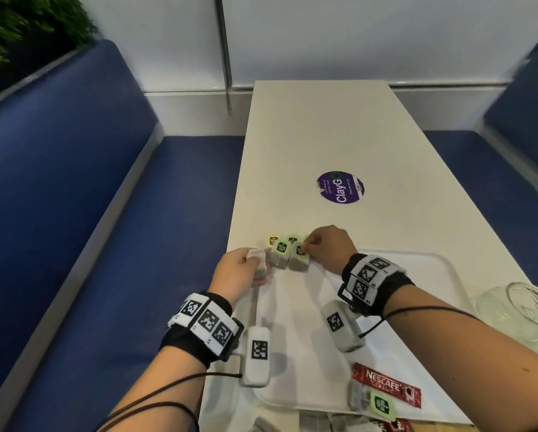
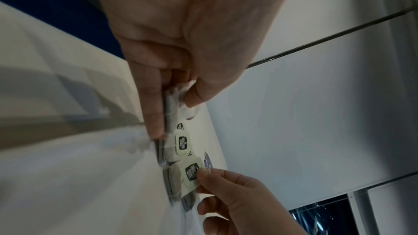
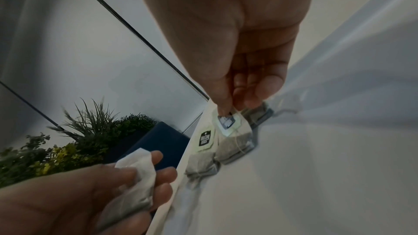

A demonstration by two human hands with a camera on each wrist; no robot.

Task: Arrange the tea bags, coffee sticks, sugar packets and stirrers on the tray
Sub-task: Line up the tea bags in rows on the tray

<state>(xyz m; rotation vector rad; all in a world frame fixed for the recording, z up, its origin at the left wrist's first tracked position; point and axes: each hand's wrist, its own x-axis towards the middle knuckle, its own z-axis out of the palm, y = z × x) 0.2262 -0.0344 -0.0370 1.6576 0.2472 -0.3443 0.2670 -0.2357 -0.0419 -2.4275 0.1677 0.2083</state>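
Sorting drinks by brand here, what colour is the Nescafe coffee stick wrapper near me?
Red with white lettering; the Nescafe coffee stick shows best in the head view.

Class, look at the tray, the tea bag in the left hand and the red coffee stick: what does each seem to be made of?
Tray: probably translucent white plastic, smooth with a soft sheen and moulded rim.
Tea bag in the left hand: thin white porous paper, crumpled, dark contents showing through.
Coffee stick: glossy printed foil or plastic film, likely, with crimped ends.

Both hands pinch tea bags at the tray corner.
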